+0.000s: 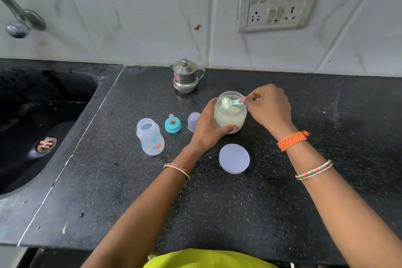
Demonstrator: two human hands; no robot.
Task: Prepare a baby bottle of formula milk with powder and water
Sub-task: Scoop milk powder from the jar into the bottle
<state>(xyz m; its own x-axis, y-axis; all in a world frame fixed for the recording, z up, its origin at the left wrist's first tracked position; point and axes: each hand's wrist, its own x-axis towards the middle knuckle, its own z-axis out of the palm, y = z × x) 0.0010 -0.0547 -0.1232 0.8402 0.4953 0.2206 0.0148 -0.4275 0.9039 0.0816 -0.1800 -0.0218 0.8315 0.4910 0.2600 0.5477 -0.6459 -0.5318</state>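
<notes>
A clear jar of pale formula powder (230, 115) stands open on the black counter (239, 202). My left hand (206, 125) grips its left side. My right hand (268, 107) pinches the handle of a small teal scoop (230, 102), whose bowl is heaped with powder over the jar's mouth. To the left, the open baby bottle (150, 136) stands upright without its top. The teal ring with the teat (173, 124) and the clear bottle cap (193, 121) sit between the bottle and the jar. The jar's round lid (234, 158) lies flat in front of the jar.
A small lidded steel pot (186, 76) stands at the back near the tiled wall. A black sink (37, 128) with a tap (18, 19) lies to the left. A switch and socket plate (278, 0) is on the wall.
</notes>
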